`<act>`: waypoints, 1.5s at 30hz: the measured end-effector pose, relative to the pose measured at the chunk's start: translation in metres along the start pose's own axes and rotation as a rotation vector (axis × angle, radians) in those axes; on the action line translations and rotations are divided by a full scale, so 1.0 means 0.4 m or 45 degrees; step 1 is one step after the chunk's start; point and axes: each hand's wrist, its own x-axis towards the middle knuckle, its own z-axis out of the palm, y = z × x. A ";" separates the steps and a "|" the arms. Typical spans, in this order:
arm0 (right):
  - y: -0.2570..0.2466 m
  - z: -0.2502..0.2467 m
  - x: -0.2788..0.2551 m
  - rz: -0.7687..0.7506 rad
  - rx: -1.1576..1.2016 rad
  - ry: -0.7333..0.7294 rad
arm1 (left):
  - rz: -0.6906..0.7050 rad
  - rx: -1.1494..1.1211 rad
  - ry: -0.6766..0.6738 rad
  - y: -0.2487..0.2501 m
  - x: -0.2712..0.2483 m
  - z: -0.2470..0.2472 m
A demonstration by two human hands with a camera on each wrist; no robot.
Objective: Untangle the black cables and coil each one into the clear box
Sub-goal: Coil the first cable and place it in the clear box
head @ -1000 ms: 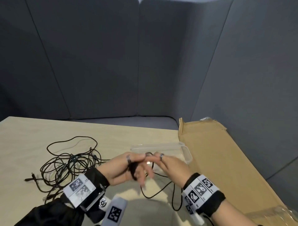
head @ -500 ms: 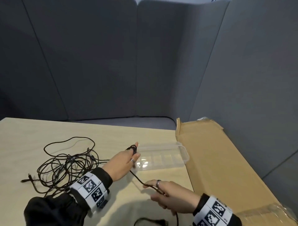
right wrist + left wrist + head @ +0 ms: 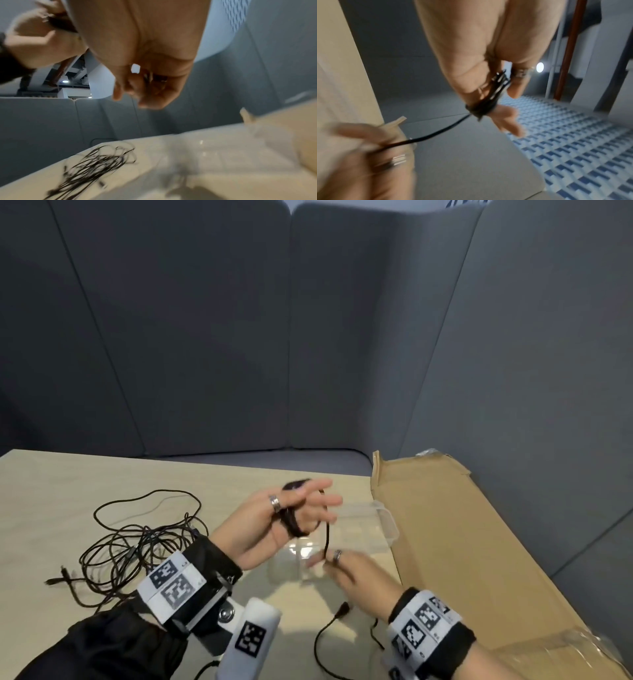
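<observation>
My left hand is raised over the near end of the clear box. A small coil of black cable is wound round its thumb and ringed finger, and the other fingers are spread straight. The left wrist view shows the coil with a taut strand running to my right hand. My right hand, blurred, pinches that strand just below the left hand. The cable's loose tail and plug lie on the table by my right wrist. The tangle of black cables sits on the left.
A flat cardboard sheet lies along the table's right side, against the box. Grey padded panels wall the table at the back and right. The light wooden table is bare behind the tangle.
My right hand has come up from the table's front edge to just under the left hand, still on the cable. The left hand has lifted and turned, with its fingers spread.
</observation>
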 end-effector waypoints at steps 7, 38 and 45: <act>-0.047 0.043 -0.067 0.004 0.331 -0.202 | 0.261 1.069 0.292 -0.060 0.023 -0.079; -0.105 -0.077 -0.078 0.023 0.390 0.065 | -0.084 2.037 0.003 -0.071 -0.019 -0.125; -0.032 -0.125 -0.043 0.043 -0.357 0.353 | -0.162 0.675 -0.286 -0.017 -0.054 -0.064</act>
